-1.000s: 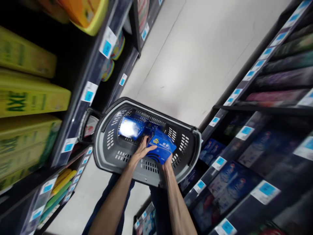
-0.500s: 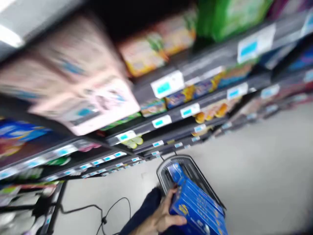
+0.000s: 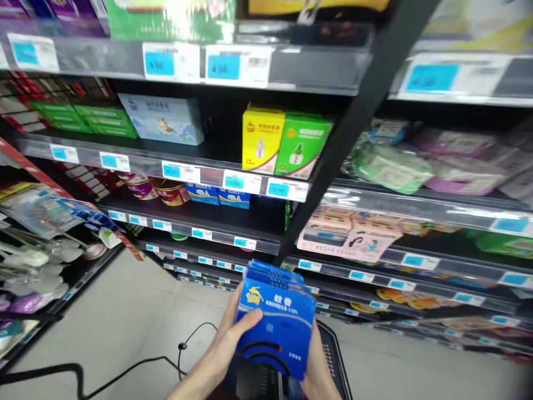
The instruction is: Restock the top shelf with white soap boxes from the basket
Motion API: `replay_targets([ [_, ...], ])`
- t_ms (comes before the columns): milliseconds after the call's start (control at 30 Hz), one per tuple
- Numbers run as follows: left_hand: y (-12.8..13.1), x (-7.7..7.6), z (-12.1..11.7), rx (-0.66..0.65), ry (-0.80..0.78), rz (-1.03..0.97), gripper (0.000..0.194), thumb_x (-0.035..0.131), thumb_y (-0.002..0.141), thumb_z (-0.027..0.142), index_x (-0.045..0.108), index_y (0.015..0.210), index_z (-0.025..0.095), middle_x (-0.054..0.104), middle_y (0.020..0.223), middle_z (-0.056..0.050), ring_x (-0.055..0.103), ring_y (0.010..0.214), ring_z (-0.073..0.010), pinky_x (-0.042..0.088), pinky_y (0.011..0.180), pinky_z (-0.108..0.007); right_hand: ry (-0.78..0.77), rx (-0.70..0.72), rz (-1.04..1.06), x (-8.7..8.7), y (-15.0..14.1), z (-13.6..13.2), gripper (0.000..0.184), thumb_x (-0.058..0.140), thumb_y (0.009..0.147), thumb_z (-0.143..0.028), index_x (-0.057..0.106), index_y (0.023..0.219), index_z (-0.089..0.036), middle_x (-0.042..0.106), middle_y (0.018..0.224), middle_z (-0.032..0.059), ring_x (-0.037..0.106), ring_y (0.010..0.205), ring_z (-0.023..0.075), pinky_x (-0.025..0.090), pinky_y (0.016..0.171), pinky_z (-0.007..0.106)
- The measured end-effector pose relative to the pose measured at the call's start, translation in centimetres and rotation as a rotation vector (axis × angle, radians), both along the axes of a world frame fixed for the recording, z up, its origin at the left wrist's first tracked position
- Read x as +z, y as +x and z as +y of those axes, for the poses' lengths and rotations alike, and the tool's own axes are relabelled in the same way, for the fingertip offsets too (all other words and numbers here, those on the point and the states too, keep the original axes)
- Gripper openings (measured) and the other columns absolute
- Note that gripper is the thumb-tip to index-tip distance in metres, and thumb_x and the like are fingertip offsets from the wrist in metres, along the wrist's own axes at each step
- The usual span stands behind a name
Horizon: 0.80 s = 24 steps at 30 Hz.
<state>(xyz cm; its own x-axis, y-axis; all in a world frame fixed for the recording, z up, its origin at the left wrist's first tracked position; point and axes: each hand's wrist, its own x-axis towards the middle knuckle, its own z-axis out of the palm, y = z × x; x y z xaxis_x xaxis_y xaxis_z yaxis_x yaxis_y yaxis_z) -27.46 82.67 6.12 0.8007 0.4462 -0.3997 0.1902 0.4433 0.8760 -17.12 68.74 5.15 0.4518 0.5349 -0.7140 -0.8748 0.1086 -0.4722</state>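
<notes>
A stack of blue mosquito coil boxes (image 3: 275, 328) is held between my two hands at the lower middle, tilted, with the printed front facing up at me. My left hand (image 3: 235, 336) grips the left side, its thumb lying across the front. On the opposite side, my right hand (image 3: 316, 364) is wrapped round the edge, with most of its fingers hidden behind the boxes. Below them is a dark shopping basket (image 3: 342, 372), partly covered by the stack and my arm.
Shelves ahead carry a yellow box (image 3: 263, 139), a green box (image 3: 303, 145), a light blue box (image 3: 162, 118) and smaller blue boxes (image 3: 234, 198). Pink packages (image 3: 352, 236) stick out at right. A black cable (image 3: 125, 371) crosses the view at lower left, above the floor (image 3: 120, 311).
The blue boxes have come up from over the basket and now face the shelves. My right hand has come into view on them. The view has swung left along the shelves.
</notes>
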Motion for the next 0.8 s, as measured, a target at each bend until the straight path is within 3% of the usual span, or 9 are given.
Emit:
replay_targets([
  [67,0.5,2.2,3.9,0.067,-0.135,-0.006,0.09,0.08,0.078,0.05,0.036,0.156,0.042,0.07,0.133,-0.003,0.063,0.126,-0.0386,0.054,0.104,-0.058,0.09,0.022,-0.013,2.7,1.1,4.4,0.056,0.064,0.071,-0.077,0.079,0.099,-0.03,0.08,0.097,0.0067,0.075,0.101,0.038,0.064,0.079,0.056],
  [167,2.7,4.8,9.2,0.115,-0.134,-0.004,0.088,0.083,0.074,0.052,0.047,0.151,0.029,0.072,0.128,-0.009,0.068,0.117,-0.0396,0.058,0.099,-0.056,0.181,0.032,-0.025,6.1,4.2,10.4,0.051,0.063,0.086,-0.065,0.075,0.102,-0.018,0.078,0.082,0.0092,0.076,0.092,0.0319,0.063,0.08,0.05],
  [333,8.9,6.6,15.1,0.075,-0.073,-0.08,0.063,0.078,0.081,0.051,0.06,0.133,0.021,0.071,0.129,-0.009,0.068,0.117,-0.0329,0.058,0.101,-0.046,0.19,-0.095,-0.182,8.6,10.8,16.8,0.039,0.054,0.097,-0.053,0.07,0.096,-0.017,0.072,0.07,0.0041,0.074,0.084,0.0255,0.063,0.078,0.041],
  [500,14.1,7.5,17.6,-0.117,-0.101,-0.147,0.061,0.077,0.083,0.042,0.057,0.137,0.021,0.074,0.123,-0.008,0.07,0.112,-0.0309,0.055,0.103,-0.049,0.077,-0.3,-0.361,8.7,13.0,18.1,0.02,0.051,0.092,-0.029,0.067,0.095,-0.018,0.072,0.073,0.0033,0.073,0.084,0.0232,0.062,0.08,0.039],
  [633,16.4,7.4,18.8,-0.281,-0.043,-0.177,0.062,0.08,0.081,0.044,0.06,0.135,0.021,0.075,0.12,-0.009,0.071,0.11,-0.0326,0.054,0.102,-0.052,0.001,-0.4,-0.402,8.2,12.5,17.6,0.027,0.046,0.09,-0.031,0.068,0.098,-0.017,0.072,0.075,0.005,0.072,0.083,0.0233,0.062,0.082,0.04],
  [800,19.2,5.5,20.4,-0.269,0.021,-0.231,0.049,0.074,0.082,0.043,0.068,0.125,0.022,0.067,0.136,-0.009,0.056,0.132,-0.037,0.039,0.116,-0.059,0.032,-0.454,-0.486,7.1,14.1,18.3,0.031,0.045,0.091,-0.038,0.067,0.101,-0.019,0.07,0.074,0.0041,0.071,0.078,0.0236,0.063,0.08,0.045],
])
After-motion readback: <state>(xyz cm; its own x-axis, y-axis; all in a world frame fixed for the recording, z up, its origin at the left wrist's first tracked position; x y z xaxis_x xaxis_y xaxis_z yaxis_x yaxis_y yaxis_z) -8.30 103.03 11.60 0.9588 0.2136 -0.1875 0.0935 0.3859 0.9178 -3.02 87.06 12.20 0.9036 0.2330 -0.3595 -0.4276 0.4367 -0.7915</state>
